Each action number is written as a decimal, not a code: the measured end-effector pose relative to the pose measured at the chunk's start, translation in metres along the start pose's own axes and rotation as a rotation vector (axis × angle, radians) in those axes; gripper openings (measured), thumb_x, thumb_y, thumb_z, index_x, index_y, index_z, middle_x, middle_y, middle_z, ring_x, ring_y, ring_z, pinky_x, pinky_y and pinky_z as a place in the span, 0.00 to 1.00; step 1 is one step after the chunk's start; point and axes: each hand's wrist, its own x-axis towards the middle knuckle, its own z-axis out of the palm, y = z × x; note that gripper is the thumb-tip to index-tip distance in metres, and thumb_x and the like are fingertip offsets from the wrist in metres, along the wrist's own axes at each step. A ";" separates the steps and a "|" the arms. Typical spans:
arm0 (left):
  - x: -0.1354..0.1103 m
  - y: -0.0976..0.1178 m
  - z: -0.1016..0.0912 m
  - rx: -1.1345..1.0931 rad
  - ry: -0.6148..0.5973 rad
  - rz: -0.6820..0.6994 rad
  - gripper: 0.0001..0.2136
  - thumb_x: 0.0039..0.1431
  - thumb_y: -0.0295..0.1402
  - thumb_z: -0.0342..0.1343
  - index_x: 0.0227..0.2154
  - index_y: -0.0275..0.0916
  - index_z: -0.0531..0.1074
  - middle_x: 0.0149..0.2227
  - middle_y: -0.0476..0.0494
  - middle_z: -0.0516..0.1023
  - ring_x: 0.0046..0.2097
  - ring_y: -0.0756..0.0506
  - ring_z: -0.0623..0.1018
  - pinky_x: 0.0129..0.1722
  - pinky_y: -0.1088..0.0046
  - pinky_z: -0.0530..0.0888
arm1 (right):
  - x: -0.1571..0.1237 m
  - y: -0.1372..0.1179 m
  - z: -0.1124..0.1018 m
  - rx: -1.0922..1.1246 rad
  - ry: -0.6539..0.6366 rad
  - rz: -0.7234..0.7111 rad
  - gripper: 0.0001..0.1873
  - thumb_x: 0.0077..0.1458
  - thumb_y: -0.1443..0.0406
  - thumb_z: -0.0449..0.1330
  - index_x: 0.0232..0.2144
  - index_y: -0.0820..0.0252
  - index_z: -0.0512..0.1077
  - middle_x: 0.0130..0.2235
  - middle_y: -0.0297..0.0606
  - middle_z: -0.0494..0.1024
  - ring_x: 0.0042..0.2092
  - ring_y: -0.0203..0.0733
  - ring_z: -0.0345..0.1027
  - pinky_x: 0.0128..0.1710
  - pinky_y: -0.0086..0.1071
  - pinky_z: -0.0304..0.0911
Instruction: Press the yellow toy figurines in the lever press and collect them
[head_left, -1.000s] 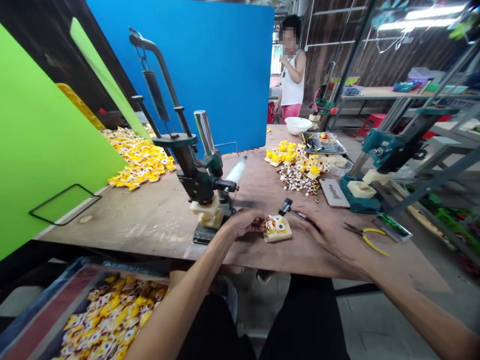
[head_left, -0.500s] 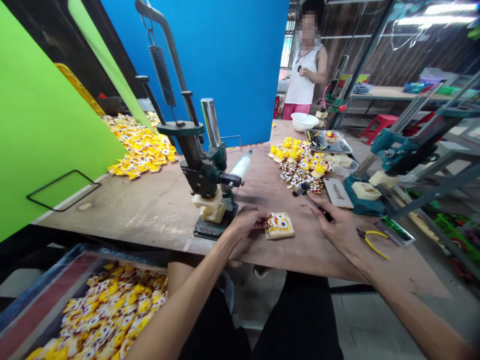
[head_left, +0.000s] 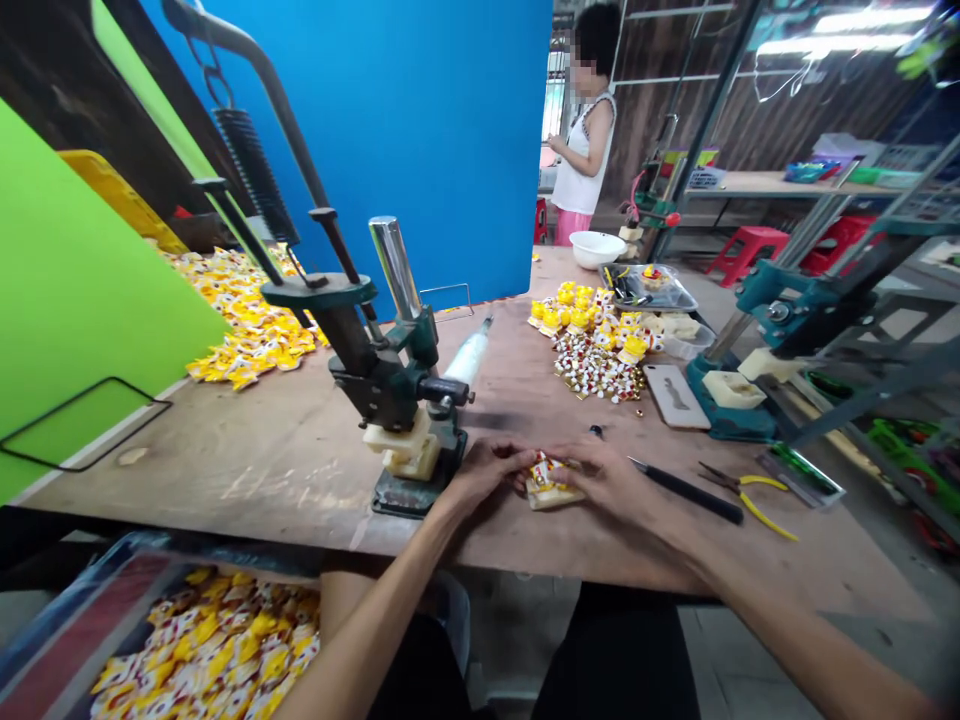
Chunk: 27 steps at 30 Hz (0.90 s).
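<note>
Yellow-white figure [head_left: 541,470] over cream block [head_left: 550,498]

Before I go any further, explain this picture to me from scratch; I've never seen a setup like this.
There is no robot here. A camera worn on a person's head looks forward and down, so you see roughly their own view. The grasping is done by two bare hands: the left grip and the right grip. Both have fingers on a small yellow-and-white piece at a pale block; how firmly each holds it is partly hidden.

The surface is a wooden table. Left of the hands stands a dark press. To their right lie a hammer, its head partly hidden, and yellow-handled pliers. Farther back are heaped yellow figures and small shiny parts.
</note>
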 end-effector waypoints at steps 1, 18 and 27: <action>0.001 -0.001 -0.001 0.005 0.006 -0.003 0.23 0.48 0.52 0.78 0.31 0.35 0.83 0.28 0.46 0.81 0.28 0.49 0.77 0.31 0.72 0.75 | -0.001 0.000 0.001 -0.026 -0.003 -0.021 0.17 0.74 0.55 0.62 0.60 0.45 0.81 0.57 0.39 0.86 0.56 0.49 0.80 0.60 0.45 0.74; -0.021 -0.002 0.006 0.112 -0.047 0.083 0.27 0.49 0.40 0.79 0.52 0.39 0.81 0.48 0.42 0.84 0.47 0.43 0.81 0.48 0.69 0.76 | -0.023 0.011 0.004 0.024 0.071 0.082 0.25 0.69 0.54 0.66 0.66 0.49 0.75 0.65 0.44 0.78 0.65 0.53 0.74 0.68 0.50 0.70; -0.076 0.025 0.028 0.244 0.072 0.310 0.27 0.53 0.38 0.79 0.55 0.44 0.79 0.56 0.40 0.82 0.53 0.39 0.82 0.55 0.65 0.77 | -0.025 -0.055 -0.010 -0.009 0.054 -0.058 0.20 0.69 0.62 0.66 0.61 0.47 0.76 0.62 0.42 0.80 0.64 0.51 0.75 0.67 0.47 0.70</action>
